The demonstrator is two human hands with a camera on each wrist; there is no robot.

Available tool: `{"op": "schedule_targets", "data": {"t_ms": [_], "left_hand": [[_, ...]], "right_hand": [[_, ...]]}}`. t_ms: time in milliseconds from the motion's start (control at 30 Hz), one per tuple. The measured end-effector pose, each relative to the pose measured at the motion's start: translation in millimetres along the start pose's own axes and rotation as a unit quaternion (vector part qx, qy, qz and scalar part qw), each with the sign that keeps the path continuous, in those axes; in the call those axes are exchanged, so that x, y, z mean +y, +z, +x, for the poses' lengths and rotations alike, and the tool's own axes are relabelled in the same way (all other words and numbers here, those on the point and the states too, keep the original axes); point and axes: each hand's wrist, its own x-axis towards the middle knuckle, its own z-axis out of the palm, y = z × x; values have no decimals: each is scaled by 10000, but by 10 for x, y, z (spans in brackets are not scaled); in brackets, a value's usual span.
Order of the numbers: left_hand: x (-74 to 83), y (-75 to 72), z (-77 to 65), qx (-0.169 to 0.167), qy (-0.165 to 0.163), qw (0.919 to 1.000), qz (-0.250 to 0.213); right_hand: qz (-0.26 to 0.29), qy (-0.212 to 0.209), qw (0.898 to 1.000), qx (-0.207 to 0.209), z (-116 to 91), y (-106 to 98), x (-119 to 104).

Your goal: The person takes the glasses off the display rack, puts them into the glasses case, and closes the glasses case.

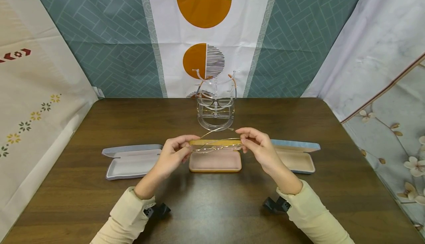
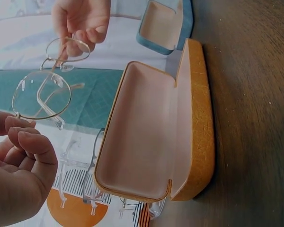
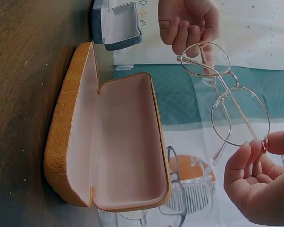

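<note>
Gold wire-rimmed eyeglasses [image 1: 217, 147] with round lenses are held up between both hands, over the middle case. My left hand [image 1: 174, 152] pinches one outer end of the frame near the hinge. At the opposite end, my right hand [image 1: 257, 144] pinches the frame between thumb and fingers. Behind the lenses the thin temples [image 3: 236, 109] angle inward and cross, as the right wrist view shows. Below the eyeglasses, a mustard-yellow glasses case [image 1: 216, 170] lies open with its pink lining [image 2: 137, 127] showing and nothing inside.
A grey open case [image 1: 132, 164] lies to the left and a blue open case [image 1: 299, 161] with tan lining to the right. Behind the yellow case stands a clear display rack [image 1: 216, 124] holding more eyeglasses [image 1: 216, 101]. The brown wooden table [image 1: 212, 214] meets hanging cloths.
</note>
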Motion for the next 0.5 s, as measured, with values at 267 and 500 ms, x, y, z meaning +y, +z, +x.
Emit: {"op": "schedule_targets", "data": {"t_ms": [267, 500], "left_hand": [[24, -19, -6, -275, -60, 9996, -46], [18, -30, -10, -379, -113, 9992, -74]], "right_hand": [[7, 47, 10000, 12, -1, 1, -2], [25, 84, 10000, 34, 0, 4, 4]]}}
